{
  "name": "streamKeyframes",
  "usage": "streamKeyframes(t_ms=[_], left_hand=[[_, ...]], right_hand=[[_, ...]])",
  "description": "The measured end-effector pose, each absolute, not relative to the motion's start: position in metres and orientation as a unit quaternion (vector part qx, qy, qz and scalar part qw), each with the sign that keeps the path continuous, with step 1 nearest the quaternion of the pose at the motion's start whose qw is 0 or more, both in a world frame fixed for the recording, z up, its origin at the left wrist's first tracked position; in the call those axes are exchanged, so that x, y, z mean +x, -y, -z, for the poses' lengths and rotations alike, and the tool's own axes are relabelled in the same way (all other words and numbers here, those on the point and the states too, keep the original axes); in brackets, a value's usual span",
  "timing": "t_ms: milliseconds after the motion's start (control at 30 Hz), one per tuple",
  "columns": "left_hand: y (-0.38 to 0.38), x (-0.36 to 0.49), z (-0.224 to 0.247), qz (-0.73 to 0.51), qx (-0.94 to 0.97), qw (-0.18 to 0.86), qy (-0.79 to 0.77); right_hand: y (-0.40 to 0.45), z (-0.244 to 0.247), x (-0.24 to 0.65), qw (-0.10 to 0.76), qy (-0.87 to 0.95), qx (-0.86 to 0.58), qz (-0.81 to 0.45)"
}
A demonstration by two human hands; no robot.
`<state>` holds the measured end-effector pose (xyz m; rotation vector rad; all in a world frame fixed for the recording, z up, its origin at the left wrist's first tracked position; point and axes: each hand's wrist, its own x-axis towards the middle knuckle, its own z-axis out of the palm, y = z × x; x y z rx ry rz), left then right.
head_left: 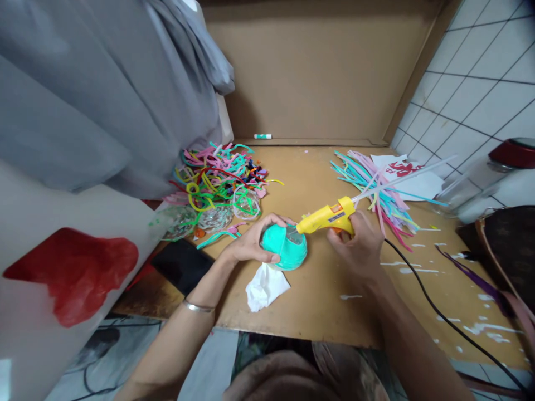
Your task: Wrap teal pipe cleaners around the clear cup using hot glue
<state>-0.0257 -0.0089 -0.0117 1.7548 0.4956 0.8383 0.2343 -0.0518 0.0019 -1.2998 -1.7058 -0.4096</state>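
One teal-covered ball (295,259), clear patch uppermost: held above the near half of the table (317,320), about midway between its side edges; its left side lay hidden in the grasp of the left hand (254,240), thumb in front. One yellow hot glue gun (324,218): handle clenched in the right hand (361,242), trigger partly covered by fingers, nozzle at the patch; whether it touched could not be told. One brown handbag (516,250), right edge: cut off by the frame. One flat black item (183,266), left edge: partly behind the left forearm, kind unclear. One heap of pipe cleaners (217,178), far left: lower layers buried. One bundle of pipe cleaners (397,214), far right. One white tissue (266,287): just nearer the near edge than the ball. Open room: a bare strip between heap and bundle, reaching towards the far edge; another from tissue to right forearm, along the near edge.
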Motion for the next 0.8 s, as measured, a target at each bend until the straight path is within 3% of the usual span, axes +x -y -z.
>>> streamKeyframes(t_ms=[800], left_hand=[[0.0127, -0.0249, 0.0063, -0.345, 0.739, 0.539, -0.212]], right_hand=[[0.0558, -0.0082, 0.2303, 0.434, 0.695, -0.534, 0.210]])
